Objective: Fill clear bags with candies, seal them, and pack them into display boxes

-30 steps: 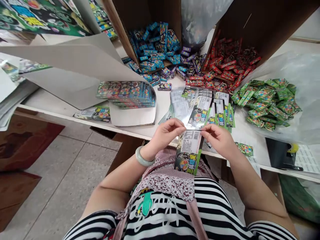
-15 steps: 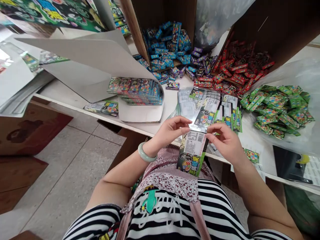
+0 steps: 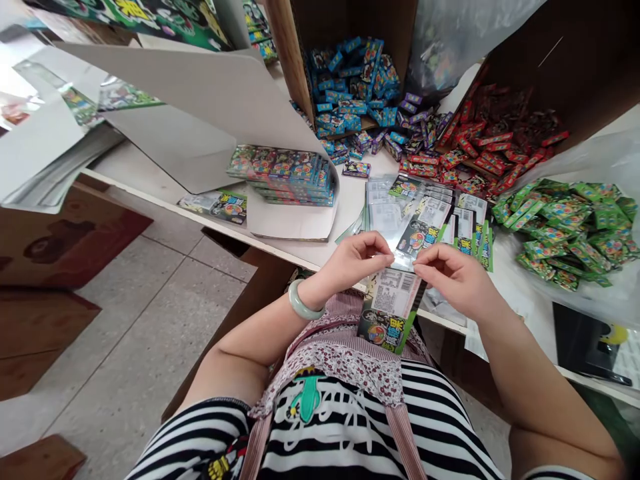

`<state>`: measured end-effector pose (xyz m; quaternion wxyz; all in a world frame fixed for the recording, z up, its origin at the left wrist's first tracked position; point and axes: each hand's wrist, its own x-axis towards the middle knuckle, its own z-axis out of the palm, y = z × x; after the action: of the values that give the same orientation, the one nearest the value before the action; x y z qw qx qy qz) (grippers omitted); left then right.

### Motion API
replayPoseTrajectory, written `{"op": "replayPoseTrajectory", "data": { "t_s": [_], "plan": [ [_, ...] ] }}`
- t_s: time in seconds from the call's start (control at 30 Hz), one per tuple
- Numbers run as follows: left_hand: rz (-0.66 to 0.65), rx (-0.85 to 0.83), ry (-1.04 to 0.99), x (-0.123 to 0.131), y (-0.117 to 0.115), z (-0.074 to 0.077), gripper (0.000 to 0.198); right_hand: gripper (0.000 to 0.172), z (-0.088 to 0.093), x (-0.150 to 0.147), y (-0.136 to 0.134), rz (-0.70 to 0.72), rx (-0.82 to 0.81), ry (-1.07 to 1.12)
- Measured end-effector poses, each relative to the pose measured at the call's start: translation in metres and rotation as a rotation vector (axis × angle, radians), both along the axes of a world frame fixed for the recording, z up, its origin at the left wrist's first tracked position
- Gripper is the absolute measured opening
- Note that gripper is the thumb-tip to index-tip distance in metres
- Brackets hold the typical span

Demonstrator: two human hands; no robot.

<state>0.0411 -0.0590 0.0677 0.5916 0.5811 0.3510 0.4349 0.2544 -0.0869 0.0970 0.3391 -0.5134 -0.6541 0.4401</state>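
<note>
Both my hands pinch the top edge of a clear printed packaging bag (image 3: 391, 310) that hangs down over my lap, barcode side toward me. My left hand (image 3: 356, 261), with a pale green bangle on its wrist, grips the bag's top left corner. The top right corner is held by my right hand (image 3: 453, 279). Just beyond my hands, a fanned stack of the same empty bags (image 3: 425, 217) lies on the white table (image 3: 145, 175).
Loose small packets lie in heaps: blue ones (image 3: 350, 93) in a cardboard box, purple ones (image 3: 417, 123), red ones (image 3: 493, 143) in a second box, green ones (image 3: 570, 227) on clear plastic. A stack of filled bags (image 3: 283, 175) rests on grey card sheets. Tiled floor at left.
The view has swung left, so everything sits further right in frame. My hands have stayed at the bag's top edge, with the fingers working slightly at it.
</note>
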Motion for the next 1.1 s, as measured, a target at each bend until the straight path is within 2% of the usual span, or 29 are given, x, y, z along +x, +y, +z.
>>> {"op": "replayPoseTrajectory", "data": {
  "t_s": [0.17, 0.3, 0.43, 0.53, 0.63, 0.7, 0.8, 0.87, 0.97, 1.03, 1.1],
  "plan": [
    [-0.128, 0.152, 0.042, -0.018, -0.004, -0.011, 0.029, 0.008, 0.000, 0.004, -0.014, 0.085, 0.206, -0.151],
    [-0.137, 0.145, 0.014, -0.021, -0.009, -0.020, 0.025, 0.005, -0.008, 0.003, -0.022, 0.092, 0.295, -0.223],
    [-0.095, 0.141, -0.008, -0.017, -0.009, -0.024, 0.022, 0.006, -0.018, 0.001, -0.024, 0.008, 0.292, -0.150],
    [-0.115, 0.163, 0.010, -0.015, -0.005, -0.025, 0.019, 0.004, -0.026, 0.001, -0.023, -0.037, 0.331, -0.070],
    [-0.135, 0.117, 0.044, -0.011, -0.001, -0.030, 0.020, 0.003, -0.036, 0.001, -0.022, -0.048, 0.349, -0.061],
    [-0.098, 0.083, 0.055, -0.008, 0.004, -0.035, 0.022, 0.004, -0.043, 0.001, -0.021, -0.068, 0.308, -0.062],
    [0.060, 0.027, 0.054, -0.006, 0.023, -0.048, 0.024, 0.029, -0.052, 0.009, -0.018, -0.107, 0.208, 0.007],
    [0.214, -0.015, 0.056, -0.007, 0.047, -0.058, 0.027, 0.038, -0.058, 0.028, -0.017, -0.181, 0.164, 0.057],
    [0.399, -0.080, 0.110, -0.004, 0.093, -0.073, 0.025, 0.027, -0.072, 0.083, -0.024, -0.402, 0.136, -0.005],
    [0.412, -0.093, 0.219, 0.001, 0.120, -0.082, 0.017, 0.023, -0.085, 0.130, -0.037, -0.589, 0.116, -0.106],
    [0.420, -0.021, 0.394, 0.006, 0.136, -0.089, 0.011, 0.022, -0.100, 0.174, -0.055, -0.761, 0.103, -0.233]
  ]
}}
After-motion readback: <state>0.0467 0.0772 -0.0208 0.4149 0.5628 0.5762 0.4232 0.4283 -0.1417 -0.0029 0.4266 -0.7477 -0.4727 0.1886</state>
